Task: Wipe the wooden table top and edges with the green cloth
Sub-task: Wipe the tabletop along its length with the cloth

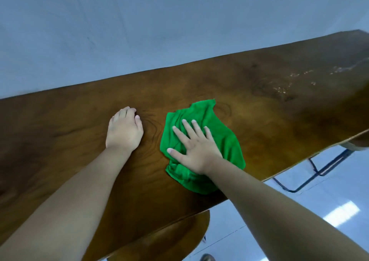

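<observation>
From the head camera you see one wooden table [259, 93] running across the view, one green cloth [201, 121] lying crumpled on its top close to the near edge, and your two bare hands resting on the surface. Your right hand [196, 148] lies flat on the cloth with all five fingers spread and pressing down, gripping nothing, while your left hand [124, 131] sits just beside the cloth on bare wood, palm down with fingers curled under, apart from the cloth. Far to the right, one patch of pale specks [283, 88] marks the top, and below the near edge you can see one dark metal frame [319, 171] on the pale floor [299, 210].
</observation>
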